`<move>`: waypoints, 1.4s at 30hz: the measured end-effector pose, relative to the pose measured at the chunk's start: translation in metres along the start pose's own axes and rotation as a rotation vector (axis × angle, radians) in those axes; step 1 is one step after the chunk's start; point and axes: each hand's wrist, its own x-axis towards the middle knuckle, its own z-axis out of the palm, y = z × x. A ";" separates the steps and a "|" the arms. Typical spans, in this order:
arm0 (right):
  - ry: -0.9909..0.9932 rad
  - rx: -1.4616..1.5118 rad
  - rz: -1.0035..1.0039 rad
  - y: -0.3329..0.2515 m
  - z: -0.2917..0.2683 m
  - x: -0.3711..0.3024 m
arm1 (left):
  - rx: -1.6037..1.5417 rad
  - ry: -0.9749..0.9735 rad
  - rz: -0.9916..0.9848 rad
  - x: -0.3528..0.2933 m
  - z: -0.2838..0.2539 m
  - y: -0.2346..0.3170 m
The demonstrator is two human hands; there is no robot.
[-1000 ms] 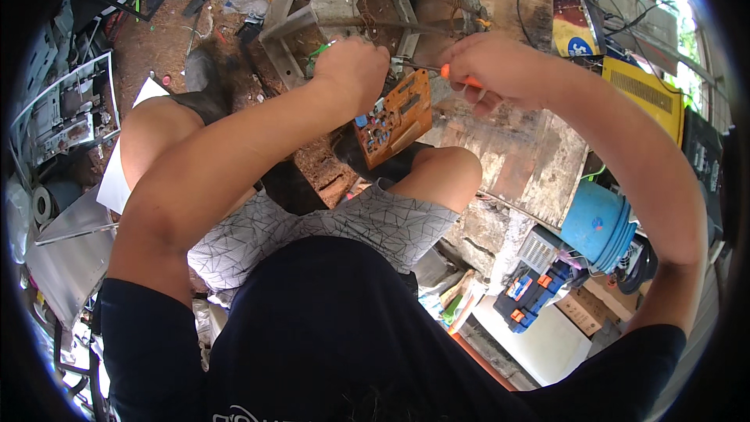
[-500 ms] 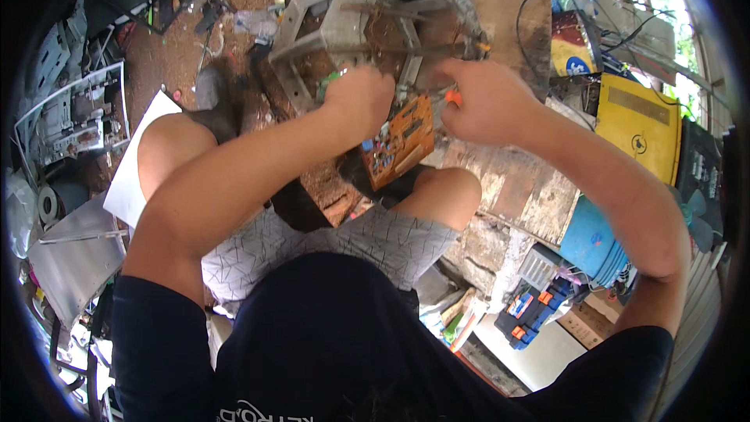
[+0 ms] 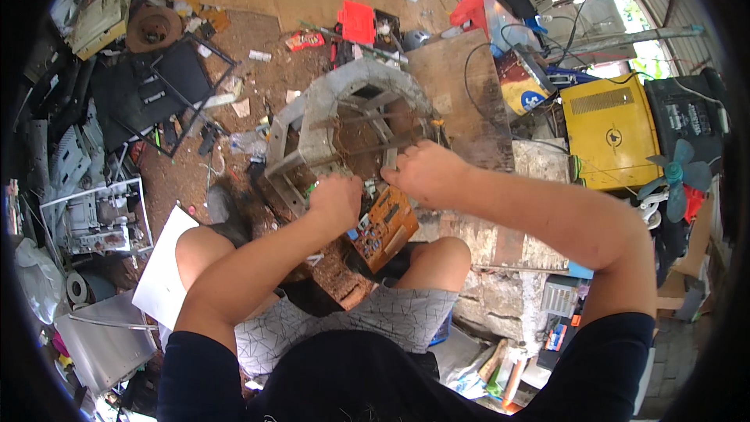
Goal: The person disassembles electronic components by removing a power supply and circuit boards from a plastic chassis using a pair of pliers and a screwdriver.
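Note:
My left hand is closed at the upper left edge of a brown circuit board. A bit of green shows beside its knuckles, but the grip hides what it belongs to. Just to the right, my right hand has its fingers curled and pressed together above the board's upper edge. Whatever it grips is hidden. The board, set with small components, stands tilted in front of my knees. Right beyond both hands is a heavy grey metal frame with rusty bars across its opening.
To the right lie a wooden board, a yellow case and a teal fan blade. A red box sits beyond the frame. Scrap metal panels and a black panel cover the left. A white sheet lies by my left knee.
The view has tilted up, showing more floor beyond the frame. My right hand has come in close to the left and closed; an orange piece seen by its fingers no longer shows.

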 end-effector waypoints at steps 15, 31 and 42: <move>0.002 0.092 0.062 -0.001 0.007 -0.015 | 0.103 -0.036 0.014 -0.004 -0.007 0.004; 0.012 0.487 0.449 -0.005 -0.003 -0.030 | 0.067 -0.069 0.010 -0.008 -0.018 0.009; 0.094 0.474 0.475 -0.008 0.010 -0.034 | 0.123 -0.020 0.030 -0.002 -0.006 0.003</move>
